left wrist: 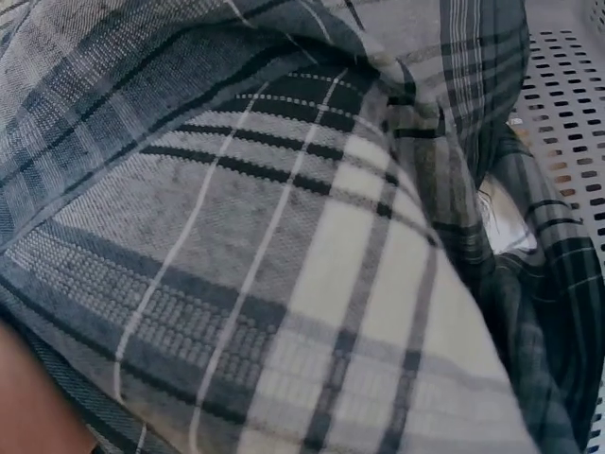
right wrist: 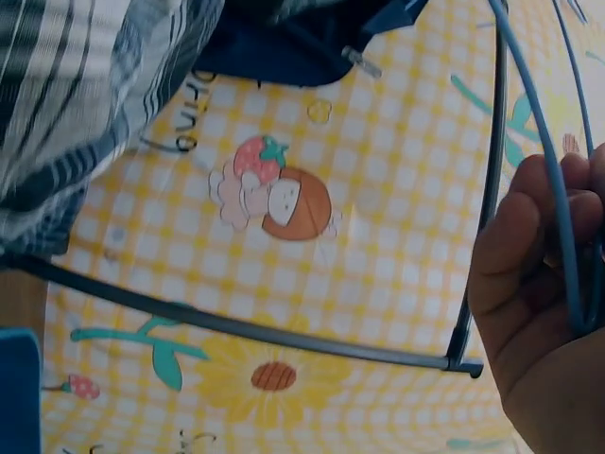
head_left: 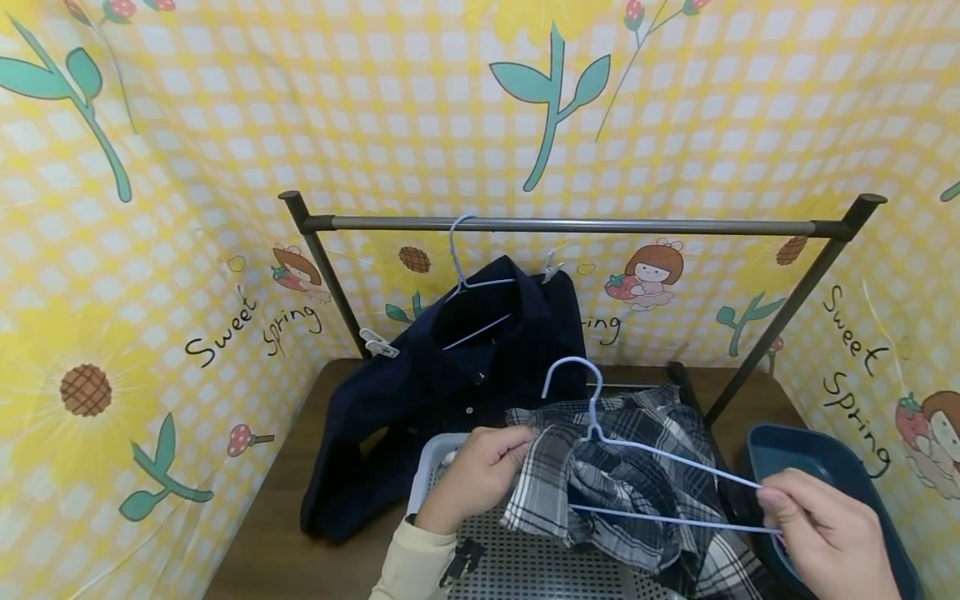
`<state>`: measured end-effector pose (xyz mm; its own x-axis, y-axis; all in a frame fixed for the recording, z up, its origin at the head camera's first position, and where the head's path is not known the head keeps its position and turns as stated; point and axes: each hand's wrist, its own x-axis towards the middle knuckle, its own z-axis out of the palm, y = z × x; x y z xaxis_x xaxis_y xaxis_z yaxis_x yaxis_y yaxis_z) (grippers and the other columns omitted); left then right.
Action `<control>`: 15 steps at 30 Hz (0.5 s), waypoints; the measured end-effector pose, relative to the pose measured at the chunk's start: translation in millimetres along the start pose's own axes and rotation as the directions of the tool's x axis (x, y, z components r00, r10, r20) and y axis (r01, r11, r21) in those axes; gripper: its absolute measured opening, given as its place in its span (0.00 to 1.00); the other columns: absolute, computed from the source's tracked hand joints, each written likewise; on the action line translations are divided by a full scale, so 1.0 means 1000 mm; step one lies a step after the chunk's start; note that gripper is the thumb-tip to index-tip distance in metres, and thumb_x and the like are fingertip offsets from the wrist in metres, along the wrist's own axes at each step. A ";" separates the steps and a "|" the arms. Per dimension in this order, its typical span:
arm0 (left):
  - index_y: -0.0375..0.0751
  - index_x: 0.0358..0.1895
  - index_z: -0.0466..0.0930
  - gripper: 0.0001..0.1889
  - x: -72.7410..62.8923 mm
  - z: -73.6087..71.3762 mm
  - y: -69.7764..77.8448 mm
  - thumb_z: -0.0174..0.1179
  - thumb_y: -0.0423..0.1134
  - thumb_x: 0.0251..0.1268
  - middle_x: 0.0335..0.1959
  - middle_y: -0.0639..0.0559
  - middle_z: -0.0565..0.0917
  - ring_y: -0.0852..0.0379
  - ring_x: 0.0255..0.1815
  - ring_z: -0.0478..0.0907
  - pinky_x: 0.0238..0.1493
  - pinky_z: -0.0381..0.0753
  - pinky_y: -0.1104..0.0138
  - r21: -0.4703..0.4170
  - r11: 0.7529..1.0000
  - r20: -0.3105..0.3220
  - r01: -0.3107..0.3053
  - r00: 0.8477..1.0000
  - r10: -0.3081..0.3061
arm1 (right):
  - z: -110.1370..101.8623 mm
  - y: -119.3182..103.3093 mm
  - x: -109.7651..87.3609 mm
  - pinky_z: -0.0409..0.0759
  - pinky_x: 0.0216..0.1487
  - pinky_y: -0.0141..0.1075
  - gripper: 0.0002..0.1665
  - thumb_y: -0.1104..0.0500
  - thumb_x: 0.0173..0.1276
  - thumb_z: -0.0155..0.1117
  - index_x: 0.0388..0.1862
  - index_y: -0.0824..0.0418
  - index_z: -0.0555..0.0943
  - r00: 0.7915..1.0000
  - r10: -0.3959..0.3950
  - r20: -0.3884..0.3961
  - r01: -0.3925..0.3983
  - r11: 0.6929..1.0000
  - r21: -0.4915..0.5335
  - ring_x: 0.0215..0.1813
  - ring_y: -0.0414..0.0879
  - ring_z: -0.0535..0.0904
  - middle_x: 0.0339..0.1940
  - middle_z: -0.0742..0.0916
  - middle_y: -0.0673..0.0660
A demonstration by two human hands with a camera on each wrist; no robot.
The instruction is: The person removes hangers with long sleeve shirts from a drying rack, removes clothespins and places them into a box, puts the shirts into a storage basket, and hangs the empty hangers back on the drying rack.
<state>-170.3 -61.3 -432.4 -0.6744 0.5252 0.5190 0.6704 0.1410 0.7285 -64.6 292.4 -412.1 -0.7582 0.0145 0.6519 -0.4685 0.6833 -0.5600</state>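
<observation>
In the head view a grey, black and white plaid shirt (head_left: 543,475) is bunched above a perforated basket. My left hand (head_left: 480,471) pinches its edge at the left. A pale blue hanger (head_left: 675,454) has its left end inside the shirt's opening, hook upward. My right hand (head_left: 832,525) grips the hanger's right end, outside the cloth. The right wrist view shows fingers curled round the blue hanger (right wrist: 544,104). Plaid cloth (left wrist: 246,236) fills most of the left wrist view, with only a sliver of the left hand at its edge.
A dark navy shirt (head_left: 465,375) hangs on another hanger from the metal rack bar (head_left: 570,225), with clips at its shoulders. The light grey basket (head_left: 525,558) stands below the plaid shirt. A dark blue bin (head_left: 802,442) sits at the right on the wooden table (head_left: 262,508).
</observation>
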 end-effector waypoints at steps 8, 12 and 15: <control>0.48 0.32 0.78 0.11 -0.005 -0.006 -0.003 0.53 0.35 0.78 0.22 0.63 0.71 0.67 0.23 0.69 0.25 0.71 0.70 0.064 0.997 -0.025 0.051 0.998 -0.050 | -0.015 0.007 -0.001 0.62 0.20 0.25 0.16 0.77 0.67 0.62 0.25 0.60 0.79 0.988 0.096 -0.117 -0.102 0.994 -0.042 0.21 0.29 0.66 0.18 0.76 0.44; 0.47 0.37 0.82 0.08 -0.007 -0.011 -0.002 0.55 0.35 0.77 0.27 0.62 0.75 0.65 0.27 0.71 0.29 0.74 0.69 0.132 0.989 -0.078 0.067 0.995 -0.057 | -0.024 0.013 -0.007 0.62 0.20 0.28 0.15 0.74 0.75 0.54 0.26 0.64 0.75 0.964 0.219 -0.150 -0.233 0.969 -0.077 0.21 0.33 0.66 0.17 0.74 0.44; 0.46 0.40 0.83 0.07 -0.008 -0.015 -0.002 0.55 0.34 0.76 0.32 0.61 0.77 0.62 0.31 0.72 0.33 0.75 0.67 0.148 0.988 -0.126 0.049 0.992 -0.030 | -0.029 0.023 -0.014 0.61 0.19 0.29 0.17 0.73 0.78 0.48 0.26 0.65 0.73 0.950 0.265 -0.168 -0.271 0.962 -0.016 0.20 0.35 0.65 0.17 0.73 0.45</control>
<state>-170.6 -78.4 -431.6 -0.7279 0.4108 0.5490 0.6751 0.2893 0.6786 -51.4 329.0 -419.5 -0.7674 0.3175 0.5570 -0.2382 0.6653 -0.7075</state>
